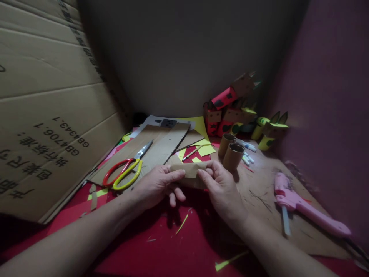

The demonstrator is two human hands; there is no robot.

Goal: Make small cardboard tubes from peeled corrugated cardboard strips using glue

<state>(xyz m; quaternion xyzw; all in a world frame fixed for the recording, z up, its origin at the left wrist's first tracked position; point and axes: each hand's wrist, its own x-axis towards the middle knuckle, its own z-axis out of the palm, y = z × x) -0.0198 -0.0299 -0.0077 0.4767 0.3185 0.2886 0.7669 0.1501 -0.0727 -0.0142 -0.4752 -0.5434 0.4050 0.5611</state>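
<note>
Between my two hands is a small strip of brown cardboard (190,170), held level over the red work surface. My left hand (165,182) pinches its left end between thumb and forefinger, with the other fingers loosely curled below. The right end sits in the grip of my right hand (219,182), thumb in front. Beyond my left hand, scissors (127,169) with one red and one yellow handle lie on a flat cardboard sheet (157,142). Two brown cardboard tubes (233,157) stand upright just past my right hand.
A pink glue gun (302,209) lies at the right on a cardboard mat (259,188). Red, yellow and brown decorated paper figures (225,98) are piled at the back. Markers (246,144), a pencil (192,153) and paper scraps lie around. A large carton (52,107) walls off the left.
</note>
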